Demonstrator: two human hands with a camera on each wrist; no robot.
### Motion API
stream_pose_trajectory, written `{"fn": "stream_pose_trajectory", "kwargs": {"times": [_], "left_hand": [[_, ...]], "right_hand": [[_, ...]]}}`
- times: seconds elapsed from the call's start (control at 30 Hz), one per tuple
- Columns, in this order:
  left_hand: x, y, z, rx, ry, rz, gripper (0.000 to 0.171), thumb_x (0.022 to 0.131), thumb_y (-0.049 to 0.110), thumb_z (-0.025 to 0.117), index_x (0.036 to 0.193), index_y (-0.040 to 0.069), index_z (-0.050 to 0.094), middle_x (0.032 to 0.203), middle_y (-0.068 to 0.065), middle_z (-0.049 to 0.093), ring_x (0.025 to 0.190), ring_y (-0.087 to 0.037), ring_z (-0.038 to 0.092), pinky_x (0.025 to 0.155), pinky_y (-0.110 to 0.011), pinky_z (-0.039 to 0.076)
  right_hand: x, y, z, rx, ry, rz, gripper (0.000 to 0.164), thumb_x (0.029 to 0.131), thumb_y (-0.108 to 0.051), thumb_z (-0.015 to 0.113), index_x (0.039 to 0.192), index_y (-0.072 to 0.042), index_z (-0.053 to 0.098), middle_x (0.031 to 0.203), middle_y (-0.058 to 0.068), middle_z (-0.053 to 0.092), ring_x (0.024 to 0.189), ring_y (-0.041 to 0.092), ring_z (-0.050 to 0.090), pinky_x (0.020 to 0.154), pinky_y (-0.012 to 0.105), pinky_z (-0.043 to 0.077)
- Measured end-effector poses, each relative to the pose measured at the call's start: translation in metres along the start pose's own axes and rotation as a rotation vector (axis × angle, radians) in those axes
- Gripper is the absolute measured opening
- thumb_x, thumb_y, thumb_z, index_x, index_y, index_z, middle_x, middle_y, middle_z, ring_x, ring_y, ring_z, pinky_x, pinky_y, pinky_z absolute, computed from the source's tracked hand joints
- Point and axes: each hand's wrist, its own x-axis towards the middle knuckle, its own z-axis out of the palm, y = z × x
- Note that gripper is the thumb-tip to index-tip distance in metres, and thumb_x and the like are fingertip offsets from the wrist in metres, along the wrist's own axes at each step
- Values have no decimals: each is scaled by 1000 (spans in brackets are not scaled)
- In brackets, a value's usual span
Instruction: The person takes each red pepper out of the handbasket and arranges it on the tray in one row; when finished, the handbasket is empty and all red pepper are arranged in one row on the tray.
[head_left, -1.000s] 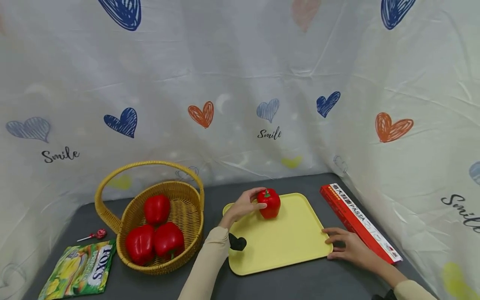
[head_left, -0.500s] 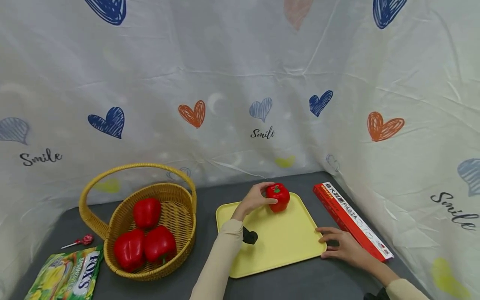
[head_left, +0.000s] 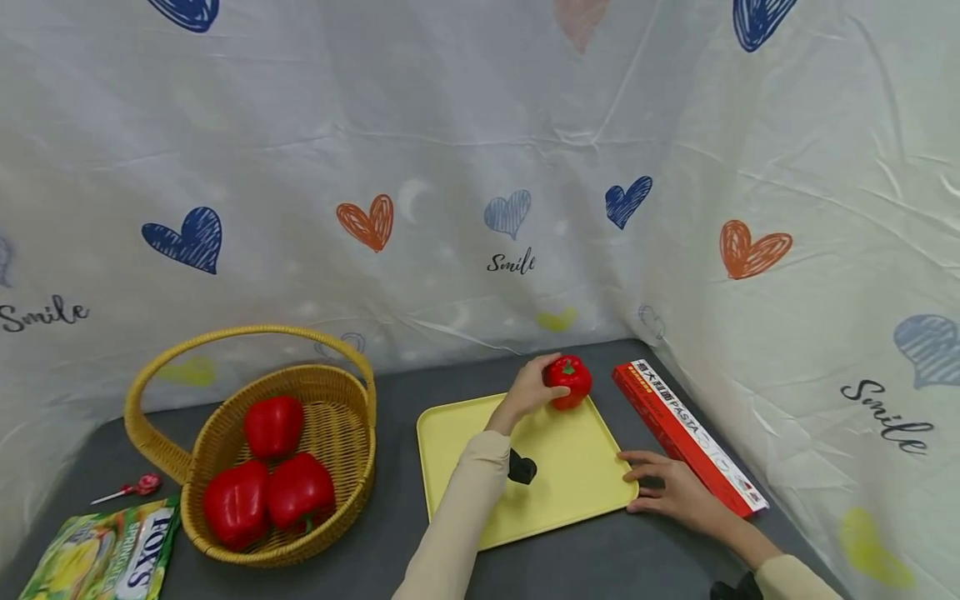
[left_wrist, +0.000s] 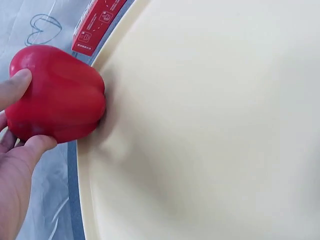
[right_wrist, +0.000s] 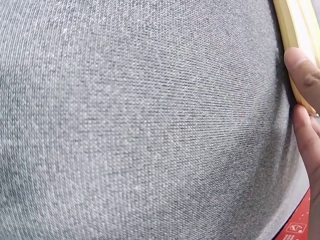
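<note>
The left hand (head_left: 531, 390) holds a red pepper (head_left: 573, 380) between thumb and fingers at the far right corner of the yellow tray (head_left: 461, 446); whether the pepper touches it, I cannot tell. The right hand (head_left: 673, 492), fingers spread, touches the near right corner; its wrist view cuts this hand off.

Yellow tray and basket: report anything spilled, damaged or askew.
Nothing stands out. The yellow tray shows no visible spill or damage; the basket stands handle up, holding three red peppers. The left hand grips a fourth red pepper at the tray's far right corner.
</note>
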Motion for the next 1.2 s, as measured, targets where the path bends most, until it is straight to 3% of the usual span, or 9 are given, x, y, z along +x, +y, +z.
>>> {"fn": "stream_pose_trajectory", "kwargs": {"times": [0.47, 0.7, 0.87, 0.93, 0.97, 1.0, 1.1, 1.17, 1.2], "left_hand": [[2, 3, 8, -52, 105, -10, 60, 85, 3, 70, 140, 1, 47, 143, -14, 45, 128, -33, 45, 102, -42, 44], [2, 0, 8, -95, 116, 32, 62, 82, 3, 75, 138, 0, 50, 140, -15, 49, 126, -31, 48, 102, -38, 44], [-6, -1, -2, -119, 147, 19, 66, 79, 6, 79, 138, 4, 51, 142, -13, 48, 114, -29, 54, 90, -35, 50], [-9, 0, -7, -125, 150, 17, 65, 79, 7, 79, 138, 6, 52, 143, -12, 48, 90, -30, 56, 74, -31, 51], [-10, 1, -10, -126, 152, 13, 64, 79, 8, 79, 138, 7, 53, 143, -11, 48, 95, -26, 56, 75, -29, 51], [-12, 2, -12, -125, 152, 10, 63, 80, 8, 78, 137, 8, 53, 143, -10, 48, 85, -28, 54, 69, -29, 48], [-18, 4, -16, -126, 160, 4, 58, 80, 8, 78, 135, 8, 56, 141, -9, 50, 92, -29, 59, 80, -31, 52], [-24, 7, -19, -138, 172, -3, 57, 80, 7, 78, 133, 8, 58, 140, -10, 51, 118, -28, 55, 97, -37, 47], [-28, 9, -20, -153, 177, -3, 57, 80, 7, 78, 133, 7, 58, 140, -10, 51, 120, -30, 54, 99, -39, 46]], "right_hand": [[0, 1, 1, 8, -20, 97, 33, 74, -25, 82, 99, -7, 72, 124, 21, 59, 113, 13, 57, 71, 22, 56], [-1, 0, 1, 12, -19, 94, 34, 74, -25, 82, 100, -5, 72, 124, 23, 58, 113, 18, 57, 71, 23, 56], [2, -3, 3, 9, -9, 87, 34, 73, -25, 82, 99, -6, 72, 122, 22, 59, 110, 21, 59, 70, 23, 57], [3, -4, 4, 0, 3, 71, 33, 72, -24, 83, 98, -6, 72, 121, 22, 60, 109, 21, 60, 70, 23, 57], [3, -4, 4, -2, 5, 62, 33, 72, -23, 83, 97, -6, 72, 121, 23, 60, 109, 20, 60, 69, 23, 57], [3, -4, 4, -4, 10, 54, 33, 71, -22, 84, 97, -5, 72, 120, 23, 60, 109, 19, 60, 69, 23, 57], [1, -3, 4, -20, 20, 44, 33, 71, -22, 84, 96, -6, 72, 119, 23, 60, 109, 14, 59, 68, 22, 57], [0, -1, 3, -29, 25, 49, 33, 71, -23, 84, 96, -6, 72, 119, 22, 61, 110, 10, 58, 68, 21, 56], [-1, -1, 3, -32, 28, 51, 33, 70, -23, 85, 96, -6, 72, 119, 22, 61, 110, 8, 58, 68, 20, 56]]}}
